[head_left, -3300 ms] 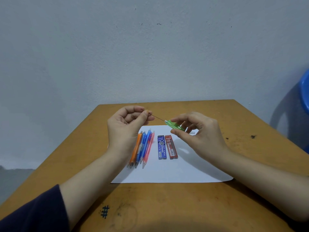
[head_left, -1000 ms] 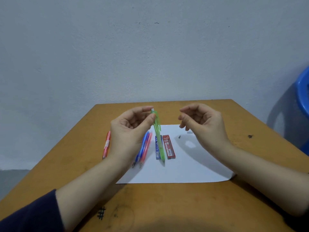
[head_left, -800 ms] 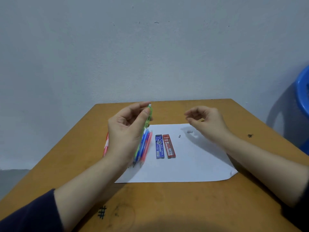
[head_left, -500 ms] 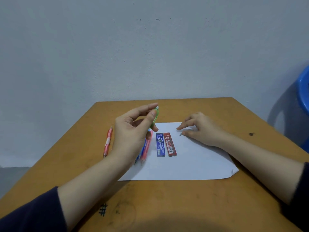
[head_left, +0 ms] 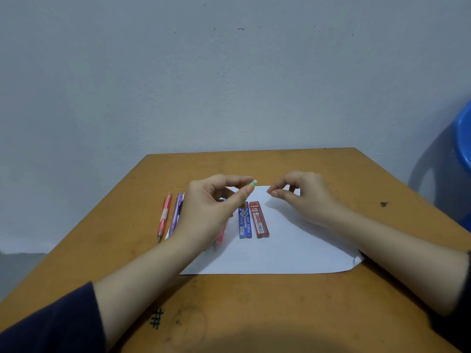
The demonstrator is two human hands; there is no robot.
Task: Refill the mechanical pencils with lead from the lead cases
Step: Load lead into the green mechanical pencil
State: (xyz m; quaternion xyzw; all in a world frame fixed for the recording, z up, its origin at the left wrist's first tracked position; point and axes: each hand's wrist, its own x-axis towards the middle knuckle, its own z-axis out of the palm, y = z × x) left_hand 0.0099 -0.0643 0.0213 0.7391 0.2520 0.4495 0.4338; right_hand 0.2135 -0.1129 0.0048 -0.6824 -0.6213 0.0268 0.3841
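Observation:
My left hand (head_left: 211,215) is raised over the white paper (head_left: 285,253) and pinches a green mechanical pencil (head_left: 251,184); only its top end shows past thumb and forefinger. My right hand (head_left: 305,197) hovers just right of that end, its fingertips pinched together on a small pencil piece too tiny to make out. A blue lead case (head_left: 245,223) and a red lead case (head_left: 259,220) lie side by side on the paper below the hands. Left of the paper lie a pink pencil (head_left: 164,216) and a purple pencil (head_left: 175,215). Further pencils are mostly hidden under my left hand.
The wooden table (head_left: 254,314) stands against a grey wall. A dark spot (head_left: 383,204) marks the table's right side, and a pen-drawn hash mark (head_left: 156,318) sits near the front edge. Part of a blue plastic chair (head_left: 464,138) shows at the right.
My right hand dipped to the small pieces on the paper and has risen with its fingertips pinched. My left hand has taken over the green pencil and tilted its top end toward the right hand.

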